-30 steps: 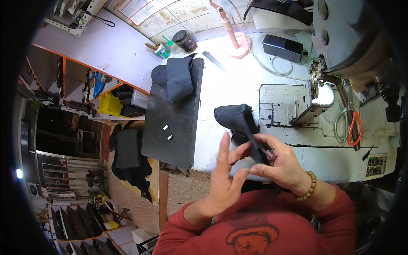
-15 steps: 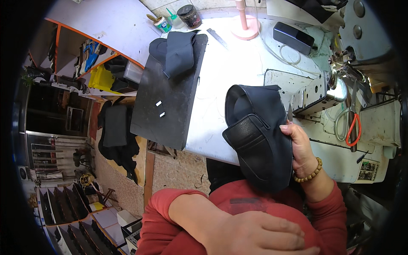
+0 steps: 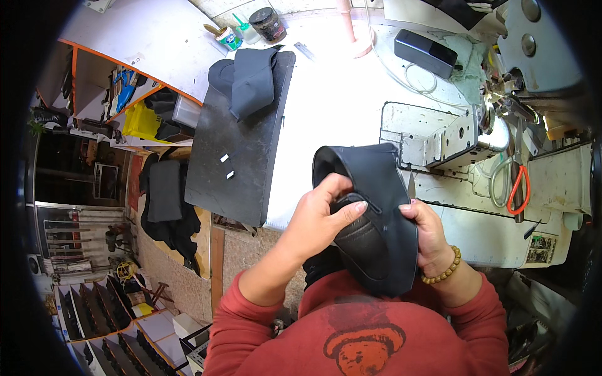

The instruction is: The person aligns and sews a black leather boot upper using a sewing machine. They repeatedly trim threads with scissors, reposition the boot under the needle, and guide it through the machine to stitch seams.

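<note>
The black upper [image 3: 395, 235] is between the person's two hands, over the front edge of the white table [image 3: 323, 103] and just short of the machine [image 3: 461, 141], its open collar turned away from the body. The left hand [image 3: 316, 216] reaches into the opening, fingers partly hidden inside and thumb pressed on the edge of the flap, so that edge seems pinched between them. The right hand [image 3: 431, 238] grips the far side edge, thumb on top, its other fingers mostly out of sight beneath. The upper looks light and limp, probably thin leather or something like it, with no sole seen to stiffen it; it likely folds easily and sags wherever it is unsupported. The smooth face may slide a little under dry fingers, and a hard pull could strain the seams or crease the surface. The collar rim and the side edge look like the surest holds. A narrow pointed tip [image 3: 411, 183] shows beside the right thumb, so fingers there need care.
</note>
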`<control>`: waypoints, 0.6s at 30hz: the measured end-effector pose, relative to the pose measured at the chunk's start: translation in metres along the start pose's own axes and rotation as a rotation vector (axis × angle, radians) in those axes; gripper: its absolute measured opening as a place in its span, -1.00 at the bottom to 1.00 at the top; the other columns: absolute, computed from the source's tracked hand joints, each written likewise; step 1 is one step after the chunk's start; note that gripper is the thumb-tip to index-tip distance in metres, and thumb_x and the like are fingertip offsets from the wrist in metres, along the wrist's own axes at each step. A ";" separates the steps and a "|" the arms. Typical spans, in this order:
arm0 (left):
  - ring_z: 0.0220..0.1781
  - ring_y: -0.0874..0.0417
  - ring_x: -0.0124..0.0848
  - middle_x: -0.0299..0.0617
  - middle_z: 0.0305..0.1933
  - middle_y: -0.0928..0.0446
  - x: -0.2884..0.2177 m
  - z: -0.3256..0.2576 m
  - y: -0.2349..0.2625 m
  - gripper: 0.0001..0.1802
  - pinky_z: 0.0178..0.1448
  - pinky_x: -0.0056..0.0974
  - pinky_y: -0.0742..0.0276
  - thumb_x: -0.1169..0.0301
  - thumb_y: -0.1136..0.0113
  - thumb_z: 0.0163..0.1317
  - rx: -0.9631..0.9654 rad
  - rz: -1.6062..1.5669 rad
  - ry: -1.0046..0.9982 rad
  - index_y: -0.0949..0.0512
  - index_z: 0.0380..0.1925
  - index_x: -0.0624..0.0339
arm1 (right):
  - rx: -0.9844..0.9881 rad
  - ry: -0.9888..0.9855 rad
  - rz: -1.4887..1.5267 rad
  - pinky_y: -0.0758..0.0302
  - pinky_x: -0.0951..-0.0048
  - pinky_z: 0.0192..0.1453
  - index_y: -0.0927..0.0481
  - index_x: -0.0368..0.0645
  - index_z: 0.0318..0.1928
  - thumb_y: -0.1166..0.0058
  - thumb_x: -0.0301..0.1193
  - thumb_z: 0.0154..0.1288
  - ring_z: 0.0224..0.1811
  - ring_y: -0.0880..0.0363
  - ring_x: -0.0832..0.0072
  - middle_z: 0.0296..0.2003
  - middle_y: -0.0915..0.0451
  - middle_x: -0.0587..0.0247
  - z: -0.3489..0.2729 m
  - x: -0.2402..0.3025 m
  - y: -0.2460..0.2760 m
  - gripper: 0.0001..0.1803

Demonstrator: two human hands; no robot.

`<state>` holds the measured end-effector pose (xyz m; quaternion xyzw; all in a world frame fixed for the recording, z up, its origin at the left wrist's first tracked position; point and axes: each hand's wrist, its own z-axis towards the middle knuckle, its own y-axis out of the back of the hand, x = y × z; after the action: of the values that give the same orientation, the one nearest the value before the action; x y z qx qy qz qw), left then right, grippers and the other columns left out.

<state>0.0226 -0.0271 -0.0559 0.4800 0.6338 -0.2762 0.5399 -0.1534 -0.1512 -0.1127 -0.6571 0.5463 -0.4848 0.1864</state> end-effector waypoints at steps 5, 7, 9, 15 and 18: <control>-0.04 -0.63 -0.51 -0.17 -0.05 -0.64 -0.007 0.007 0.008 -0.64 0.09 -0.37 -0.53 0.45 -0.23 0.29 0.225 -0.333 0.260 -0.54 0.05 0.39 | -0.046 0.161 -0.197 -0.57 0.51 -0.14 -0.51 -0.37 0.02 0.03 -0.48 0.36 -0.27 -0.61 0.55 -0.24 -0.63 0.19 0.002 0.006 -0.004 -0.71; -0.06 -0.65 -0.48 -0.16 -0.06 -0.65 -0.010 0.006 0.008 -0.65 0.08 -0.36 -0.54 0.46 -0.23 0.27 0.178 -0.378 0.281 -0.55 0.02 0.41 | -0.127 0.433 -0.490 -0.54 0.51 -0.21 -0.51 -0.33 0.02 0.00 -0.43 0.39 -0.32 -0.59 0.57 -0.28 -0.62 0.23 -0.002 0.015 -0.012 -0.72; -0.10 -0.66 -0.47 -0.15 -0.09 -0.65 -0.011 0.005 0.007 -0.67 0.05 -0.36 -0.56 0.48 -0.24 0.25 0.126 -0.430 0.308 -0.57 -0.01 0.42 | -0.229 0.850 -0.910 -0.50 0.51 -0.27 -0.51 -0.28 0.02 -0.03 -0.36 0.43 -0.36 -0.56 0.59 -0.32 -0.61 0.25 -0.010 0.029 -0.020 -0.72; -0.22 -0.67 -0.47 -0.14 -0.20 -0.66 -0.010 0.004 0.001 -0.77 -0.05 -0.39 -0.58 0.50 -0.25 0.23 0.038 -0.476 0.388 -0.60 -0.15 0.40 | -0.075 1.080 -1.800 -0.38 0.37 -0.48 -0.59 -0.10 -0.10 -0.36 -0.33 -0.03 -0.52 -0.51 0.39 -0.49 -0.45 0.33 -0.040 0.042 -0.042 -0.58; -0.28 -0.65 -0.51 -0.18 -0.26 -0.65 -0.014 -0.002 -0.003 -0.81 -0.15 -0.41 -0.59 0.46 -0.24 0.27 0.010 -0.510 0.373 -0.60 -0.21 0.40 | -0.089 1.065 -1.904 -0.38 0.38 -0.49 -0.59 -0.13 -0.12 -0.36 -0.36 -0.04 -0.51 -0.51 0.46 -0.49 -0.46 0.36 -0.038 0.039 -0.044 -0.59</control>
<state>0.0188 -0.0312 -0.0427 0.3506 0.8207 -0.3128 0.3252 -0.1645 -0.1610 -0.0446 -0.5225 -0.1586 -0.6323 -0.5496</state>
